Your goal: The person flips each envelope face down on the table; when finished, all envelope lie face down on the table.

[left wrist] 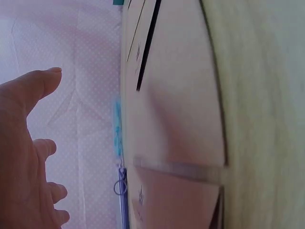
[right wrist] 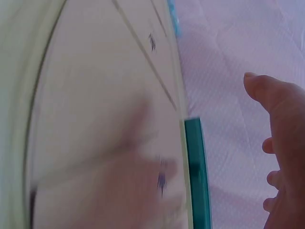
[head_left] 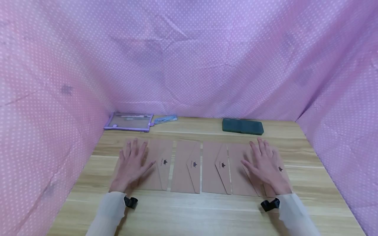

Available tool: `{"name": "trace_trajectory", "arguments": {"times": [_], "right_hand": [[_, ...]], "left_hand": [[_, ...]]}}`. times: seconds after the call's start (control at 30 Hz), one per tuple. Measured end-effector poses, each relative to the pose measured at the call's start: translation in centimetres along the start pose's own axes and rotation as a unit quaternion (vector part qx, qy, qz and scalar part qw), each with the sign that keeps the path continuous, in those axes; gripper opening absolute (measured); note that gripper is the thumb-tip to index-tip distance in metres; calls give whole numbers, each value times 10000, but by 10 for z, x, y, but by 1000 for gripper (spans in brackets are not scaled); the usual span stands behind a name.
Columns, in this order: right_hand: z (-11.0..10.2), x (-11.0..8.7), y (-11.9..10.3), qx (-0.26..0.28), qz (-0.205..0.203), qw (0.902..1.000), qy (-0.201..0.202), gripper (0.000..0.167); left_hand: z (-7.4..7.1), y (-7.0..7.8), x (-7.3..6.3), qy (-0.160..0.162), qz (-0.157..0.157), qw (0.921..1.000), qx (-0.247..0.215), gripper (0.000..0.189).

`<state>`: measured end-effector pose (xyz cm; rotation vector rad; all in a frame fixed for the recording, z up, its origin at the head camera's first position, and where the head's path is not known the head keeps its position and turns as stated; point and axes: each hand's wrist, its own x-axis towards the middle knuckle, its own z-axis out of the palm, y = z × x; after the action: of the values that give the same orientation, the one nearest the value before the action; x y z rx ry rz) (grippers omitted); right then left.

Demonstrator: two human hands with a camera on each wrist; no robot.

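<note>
Envelopes [head_left: 184, 167]: six visible, pinkish-brown, flat, set side by side in one row across the middle of the tabletop [head_left: 183, 213]; the outermost are partly covered from above by the hands.
Flaps: pointed, along each envelope's right side, tips toward the left; flap edge of the fourth from left shows a dark shadow line.
Crown prints [head_left: 223, 165]: small, dark, on the flaps, with lettering too small to read.
Left hand [head_left: 132, 165]: over the left end of the row, fingers and thumb spread, grasping nothing; the left wrist view shows it raised, apart from the paper.
Right hand [head_left: 267, 165]: over the right end, likewise spread and released – its shadow falls on the paper below.
Mesh pouch [head_left: 130, 123]: purple-edged, at the back left; slim pen-like items show through it.
Blue item [head_left: 165, 119]: light blue, just beside the pouch; exact kind cannot be told.
Green case [head_left: 242, 126]: dark, oblong, at the back right; contents hidden.
Envelope contents: cannot be told.
Gaps: narrow strips of wood between the middle envelopes.
Edges: tabletop meets the pink dotted curtain [head_left: 189, 65] behind the pouch and case.
Open room: broad band of bare wood on the near side – narrower strip between row and back items.
</note>
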<state>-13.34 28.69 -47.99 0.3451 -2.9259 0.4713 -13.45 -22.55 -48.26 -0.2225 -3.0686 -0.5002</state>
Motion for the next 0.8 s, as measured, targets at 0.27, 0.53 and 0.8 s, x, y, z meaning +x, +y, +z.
{"name": "trace_trajectory", "arguments": {"times": [0.27, 0.53, 0.8], "right_hand": [[17, 23, -33, 357, -354, 9984, 275, 84], [30, 37, -82, 391, -612, 9974, -27, 82], [51, 44, -123, 495, -972, 9940, -71, 81]], "left_hand": [[-7, -12, 0, -201, -153, 9993, -257, 88], [-13, -23, 3, -196, -269, 9973, -649, 89], [-17, -31, 6, -266, -323, 9960, -791, 91]]}}
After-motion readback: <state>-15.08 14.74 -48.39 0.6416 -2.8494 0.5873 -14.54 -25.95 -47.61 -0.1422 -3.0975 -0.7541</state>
